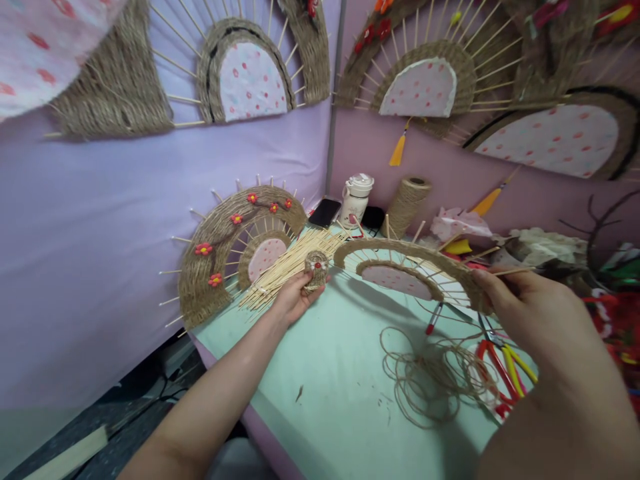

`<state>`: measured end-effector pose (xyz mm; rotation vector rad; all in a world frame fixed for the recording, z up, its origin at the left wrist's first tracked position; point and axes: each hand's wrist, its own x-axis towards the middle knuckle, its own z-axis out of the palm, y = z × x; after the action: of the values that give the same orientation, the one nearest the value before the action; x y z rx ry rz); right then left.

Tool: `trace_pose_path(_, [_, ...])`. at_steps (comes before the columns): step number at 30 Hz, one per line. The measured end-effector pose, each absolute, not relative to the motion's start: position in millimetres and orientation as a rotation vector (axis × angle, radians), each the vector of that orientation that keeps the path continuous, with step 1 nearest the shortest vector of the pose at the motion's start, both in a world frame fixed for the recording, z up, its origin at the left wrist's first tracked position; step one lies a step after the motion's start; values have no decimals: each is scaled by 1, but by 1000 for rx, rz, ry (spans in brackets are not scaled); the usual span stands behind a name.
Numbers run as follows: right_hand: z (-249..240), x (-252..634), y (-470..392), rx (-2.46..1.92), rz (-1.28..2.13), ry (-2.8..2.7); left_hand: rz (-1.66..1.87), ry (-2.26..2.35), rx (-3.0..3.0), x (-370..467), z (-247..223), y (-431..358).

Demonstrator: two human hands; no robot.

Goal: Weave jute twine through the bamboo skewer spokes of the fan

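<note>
My left hand (295, 298) is closed on a small twine-wrapped piece (317, 270) with a red and white ornament, beside a pile of thin sticks (295, 263). In my right hand (520, 300) is the right end of a half-round fan frame (400, 252), pinched between thumb and fingers. Twine is woven through its sticks, whose tips stick out, and a spotted cloth half-circle (395, 280) sits at its centre. The frame is tilted above the table. From its lower side a strand of twine runs toward a loose tangle (425, 380).
A finished fan (203, 293) with red flowers leans at the left wall. Behind are a phone (325, 213), a white bottle (356, 200) and a twine spool (407, 205). Scissors (495, 367) with red handles, yellow-handled pliers (517, 363) and a red-capped pen (434, 320) lie right.
</note>
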<state>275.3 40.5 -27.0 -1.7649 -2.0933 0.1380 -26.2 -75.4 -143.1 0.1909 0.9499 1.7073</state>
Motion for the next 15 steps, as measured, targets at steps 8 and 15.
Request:
trace_pose_path(8, [-22, 273, 38, -1833, 264, -2056, 1697, 904, 98, -28, -143, -76])
trace_pose_path(15, [-26, 275, 43, -1836, 263, -2043, 1620, 833, 124, -29, -145, -78])
